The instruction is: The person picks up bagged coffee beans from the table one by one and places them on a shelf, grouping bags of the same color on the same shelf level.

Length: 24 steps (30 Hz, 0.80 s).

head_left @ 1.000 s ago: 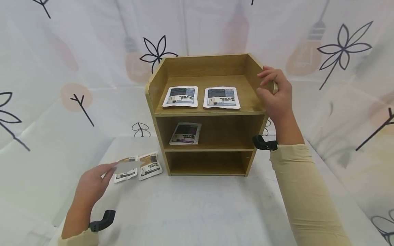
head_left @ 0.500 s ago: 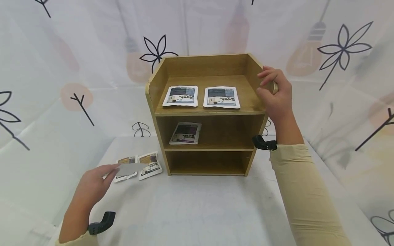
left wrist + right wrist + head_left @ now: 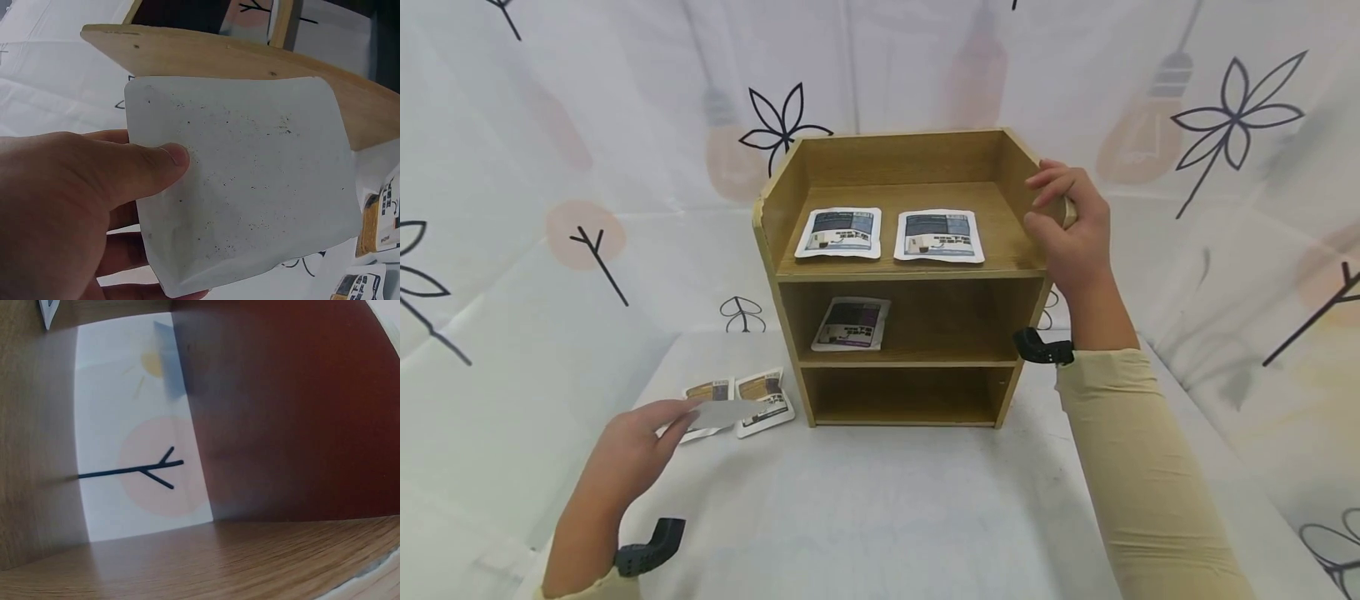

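Note:
My left hand (image 3: 632,450) pinches a flat pale grey-white pouch (image 3: 244,181) by one edge. In the left wrist view the thumb lies across its plain, speckled face, with the fingers behind. The pouch is raised over the table, left of a small wooden shelf (image 3: 917,364). My right hand (image 3: 1073,229) grips the top of the shelf's right side panel; the right wrist view shows none of that hand. Two blue-labelled pouches (image 3: 840,232) lie side by side on the top level, and one purple-labelled pouch (image 3: 852,323) rests at the left of the middle level.
Two brown-labelled pouches (image 3: 765,402) lie on the white-covered table (image 3: 880,508) beside the shelf's left foot, one partly hidden by the held pouch. Printed cloth (image 3: 647,150) hangs behind and at both sides. The shelf's wooden side panel (image 3: 187,53) spans the left wrist view.
My left hand has shifted slightly to the right with the pouch, which now overlaps more of the brown-labelled pouches. The right hand keeps its place on the side panel.

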### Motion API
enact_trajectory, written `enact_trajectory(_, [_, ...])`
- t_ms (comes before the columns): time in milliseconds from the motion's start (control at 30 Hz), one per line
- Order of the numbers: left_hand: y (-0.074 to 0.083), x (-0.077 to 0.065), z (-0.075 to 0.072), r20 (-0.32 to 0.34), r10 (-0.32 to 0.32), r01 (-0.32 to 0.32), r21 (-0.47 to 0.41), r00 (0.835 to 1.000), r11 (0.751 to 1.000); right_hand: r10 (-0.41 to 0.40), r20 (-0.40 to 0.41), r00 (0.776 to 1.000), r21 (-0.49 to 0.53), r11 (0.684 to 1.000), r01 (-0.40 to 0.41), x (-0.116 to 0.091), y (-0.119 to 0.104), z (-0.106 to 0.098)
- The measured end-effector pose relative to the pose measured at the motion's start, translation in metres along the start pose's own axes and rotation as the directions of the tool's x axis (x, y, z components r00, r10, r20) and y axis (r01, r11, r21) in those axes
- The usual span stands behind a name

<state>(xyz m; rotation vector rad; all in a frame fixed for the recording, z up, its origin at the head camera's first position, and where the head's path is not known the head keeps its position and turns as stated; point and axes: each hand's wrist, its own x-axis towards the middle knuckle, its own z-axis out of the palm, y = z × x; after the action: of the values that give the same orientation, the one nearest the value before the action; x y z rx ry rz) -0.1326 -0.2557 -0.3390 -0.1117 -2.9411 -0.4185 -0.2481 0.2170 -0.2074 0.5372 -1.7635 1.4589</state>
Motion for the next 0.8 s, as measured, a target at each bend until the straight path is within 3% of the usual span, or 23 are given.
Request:
enact_trajectory(433, [0.018,-0.003,-0.005,-0.061,0.068,-0.069,-0.02,0.996,0.997,-0.018,-0.007,1.0,0.017,1.0,0.018,0.002,-0.002,0.001])
enact_trajectory(800, [0.031,-0.003,0.0,-0.147,0.166,-0.179,-0.085,0.975,0.98,-0.004,-0.006,1.0,0.015,1.0,0.004,0.001,0.001,0.001])
